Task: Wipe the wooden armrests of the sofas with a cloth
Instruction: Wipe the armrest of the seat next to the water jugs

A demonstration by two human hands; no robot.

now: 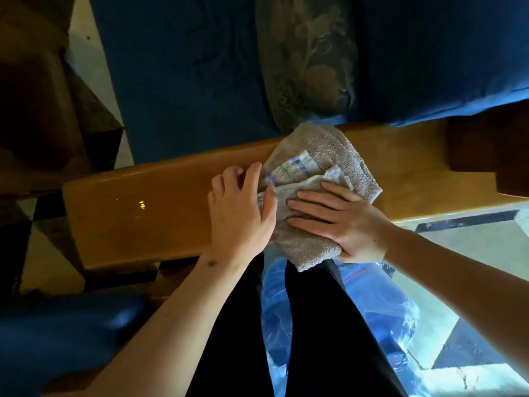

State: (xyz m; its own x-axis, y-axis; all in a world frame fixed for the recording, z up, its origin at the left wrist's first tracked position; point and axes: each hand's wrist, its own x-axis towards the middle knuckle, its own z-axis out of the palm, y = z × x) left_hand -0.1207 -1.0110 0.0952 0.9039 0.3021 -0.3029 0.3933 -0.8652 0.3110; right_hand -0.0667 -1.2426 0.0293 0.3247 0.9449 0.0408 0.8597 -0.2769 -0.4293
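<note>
1. The cloth (317, 196), a grey terry towel folded over on itself with a striped band showing, lies on the wooden armrest (160, 207), right of the armrest's middle. It covers the plank from the far edge to the near edge, and 1 corner hangs off the near edge.
2. The right hand (340, 222) lies flat on the cloth, fingers spread and pointing left, palm pressing down rather than clamped on anything.
3. The left hand (240, 207) rests at the cloth's left border, half on bare wood. Its thumb and fingertips touch the folded edge; I cannot tell whether they pinch it or only steady it.
4. The step in hand looks like the wiping of this armrest, with both hands bearing on the cloth.
5. The glossy stretch toward the armrest's left end lies bare, as does the short stretch toward its right end.
6. The next move likely calls for sliding the cloth along the plank under steady palm pressure, keeping the hanging corner from dragging the fold open.
7. Beyond the far edge sit the blue sofa seat (177, 75) and a patterned cushion (309, 53); below the near edge, dark trousers and tiled floor (469, 242).
</note>
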